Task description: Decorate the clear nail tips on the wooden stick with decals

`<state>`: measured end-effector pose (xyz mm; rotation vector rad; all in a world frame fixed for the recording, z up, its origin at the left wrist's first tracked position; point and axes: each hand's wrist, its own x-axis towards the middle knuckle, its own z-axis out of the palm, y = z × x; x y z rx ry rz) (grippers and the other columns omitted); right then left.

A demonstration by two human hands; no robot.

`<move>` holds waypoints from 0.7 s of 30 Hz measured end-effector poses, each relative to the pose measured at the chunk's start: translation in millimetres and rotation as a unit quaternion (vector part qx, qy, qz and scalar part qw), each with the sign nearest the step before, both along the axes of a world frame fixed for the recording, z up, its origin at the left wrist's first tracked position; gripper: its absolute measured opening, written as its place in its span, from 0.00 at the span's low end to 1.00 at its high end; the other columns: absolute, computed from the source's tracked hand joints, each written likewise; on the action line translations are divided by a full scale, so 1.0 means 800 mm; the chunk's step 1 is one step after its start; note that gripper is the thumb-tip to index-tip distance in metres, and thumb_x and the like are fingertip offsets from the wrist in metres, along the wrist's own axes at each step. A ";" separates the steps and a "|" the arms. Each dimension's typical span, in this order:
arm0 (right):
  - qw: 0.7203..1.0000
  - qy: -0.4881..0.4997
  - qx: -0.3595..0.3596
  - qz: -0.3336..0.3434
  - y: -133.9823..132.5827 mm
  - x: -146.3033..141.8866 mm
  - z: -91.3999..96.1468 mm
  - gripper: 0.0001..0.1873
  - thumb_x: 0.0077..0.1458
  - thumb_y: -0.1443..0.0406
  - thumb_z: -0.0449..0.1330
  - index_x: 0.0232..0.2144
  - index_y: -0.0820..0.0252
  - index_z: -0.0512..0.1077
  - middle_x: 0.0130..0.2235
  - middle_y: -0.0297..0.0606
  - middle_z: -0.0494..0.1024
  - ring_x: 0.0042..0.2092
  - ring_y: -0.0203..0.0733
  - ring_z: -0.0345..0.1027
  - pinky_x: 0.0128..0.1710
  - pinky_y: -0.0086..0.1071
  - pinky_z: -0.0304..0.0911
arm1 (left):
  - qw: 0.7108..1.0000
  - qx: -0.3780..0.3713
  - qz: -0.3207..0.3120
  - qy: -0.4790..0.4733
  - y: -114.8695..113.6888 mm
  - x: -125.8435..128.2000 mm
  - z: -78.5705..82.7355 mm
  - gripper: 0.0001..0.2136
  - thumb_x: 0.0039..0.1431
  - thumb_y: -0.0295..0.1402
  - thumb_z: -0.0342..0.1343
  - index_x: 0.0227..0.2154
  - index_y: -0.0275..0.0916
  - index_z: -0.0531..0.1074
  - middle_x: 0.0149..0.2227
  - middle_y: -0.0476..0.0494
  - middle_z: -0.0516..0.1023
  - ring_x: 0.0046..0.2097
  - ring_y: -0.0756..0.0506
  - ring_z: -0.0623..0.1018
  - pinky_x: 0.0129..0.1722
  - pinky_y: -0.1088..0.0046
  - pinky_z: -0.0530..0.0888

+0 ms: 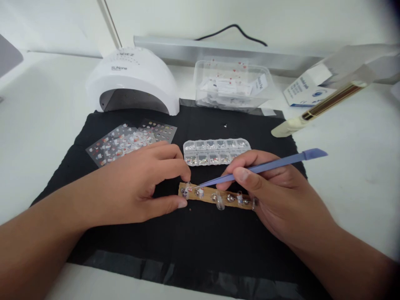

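Observation:
My left hand (pixel 150 179) pinches the left end of a narrow wooden strip (pixel 207 199) between thumb and index finger. Several clear nail tips stand along the strip, some with small coloured decorations; one plain nail tip (pixel 220 201) sits near its middle. In my right hand (pixel 278 196) is a slim purple pointed nail tool (pixel 271 166). Its fine tip points left and lies at or just above the decorated nail tip (pixel 186 191) by my left fingers. The heel of the right hand is close to the strip's right end and partly hides it.
A divided rhinestone case (pixel 216 152) lies beyond the strip on a black mat (pixel 193 246). Sticker sheets (pixel 115 143) lie left. Behind stand a white nail lamp (pixel 134 79), a clear plastic tub (pixel 200 85), a small box (pixel 308 89) and a gold-handled brush (pixel 334 100).

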<state>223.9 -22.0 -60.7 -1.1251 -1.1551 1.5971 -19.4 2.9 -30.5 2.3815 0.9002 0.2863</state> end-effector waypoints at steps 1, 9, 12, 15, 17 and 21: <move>1.000 -0.001 -0.001 0.001 0.000 0.000 0.000 0.07 0.56 0.59 0.67 0.30 0.52 0.75 0.28 0.32 0.81 0.29 0.36 0.76 0.26 0.26 0.71 | 1.000 0.000 0.000 0.000 0.000 0.000 0.000 0.06 0.61 0.32 0.57 0.40 0.41 0.73 0.41 0.44 0.72 0.42 0.44 0.72 0.40 0.68 0.70; 1.000 -0.021 -0.003 -0.004 0.000 -0.001 0.001 0.08 0.55 0.58 0.67 0.30 0.53 0.75 0.27 0.32 0.81 0.29 0.37 0.75 0.26 0.27 0.71 | 1.000 -0.002 -0.001 0.000 0.000 -0.001 0.000 0.06 0.61 0.33 0.58 0.40 0.41 0.73 0.41 0.44 0.72 0.41 0.45 0.72 0.39 0.69 0.69; 1.000 -0.017 -0.003 -0.002 0.000 -0.001 0.001 0.07 0.55 0.58 0.67 0.30 0.52 0.75 0.28 0.32 0.81 0.29 0.36 0.75 0.26 0.27 0.71 | 1.000 -0.002 0.000 0.003 0.000 0.000 0.000 0.06 0.61 0.33 0.58 0.40 0.41 0.73 0.41 0.44 0.72 0.41 0.45 0.72 0.39 0.69 0.69; 1.000 -0.014 -0.003 -0.002 0.000 -0.001 0.001 0.07 0.55 0.58 0.68 0.30 0.52 0.76 0.28 0.32 0.81 0.29 0.37 0.75 0.26 0.28 0.71 | 1.000 -0.002 -0.002 0.004 0.001 0.000 0.001 0.06 0.61 0.32 0.57 0.40 0.40 0.73 0.41 0.45 0.72 0.41 0.45 0.72 0.39 0.69 0.69; 1.000 -0.017 -0.001 -0.001 0.000 -0.001 0.000 0.06 0.55 0.58 0.67 0.30 0.51 0.76 0.28 0.32 0.81 0.30 0.37 0.76 0.27 0.28 0.72 | 1.000 -0.003 -0.002 0.006 0.001 0.000 0.001 0.06 0.61 0.32 0.57 0.40 0.41 0.73 0.41 0.44 0.72 0.42 0.45 0.72 0.40 0.69 0.69; 1.000 -0.029 0.008 0.006 0.000 0.001 0.000 0.06 0.57 0.58 0.66 0.30 0.50 0.75 0.28 0.32 0.81 0.31 0.38 0.76 0.28 0.28 0.72 | 1.000 -0.005 -0.001 0.005 0.001 0.000 0.001 0.06 0.61 0.33 0.57 0.40 0.41 0.73 0.41 0.44 0.72 0.42 0.44 0.72 0.39 0.69 0.70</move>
